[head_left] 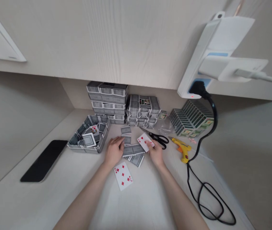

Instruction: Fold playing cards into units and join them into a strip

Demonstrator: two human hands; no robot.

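My right hand pinches a playing card, a red-heart card whose face is turned up. My left hand rests on the table with its fingers reaching to the edge of a face-down grey card. Between the hands lies a strip of joined grey-backed cards. More grey-backed cards lie partly under it. Nearer to me, a five of diamonds lies face up. Another grey-backed piece lies beyond my left hand.
An open box made of cards holds loose cards. Behind stand stacked card boxes and a lower stack. At the right are black scissors, a yellow glue gun with a black cord, and green card stacks. A phone lies left.
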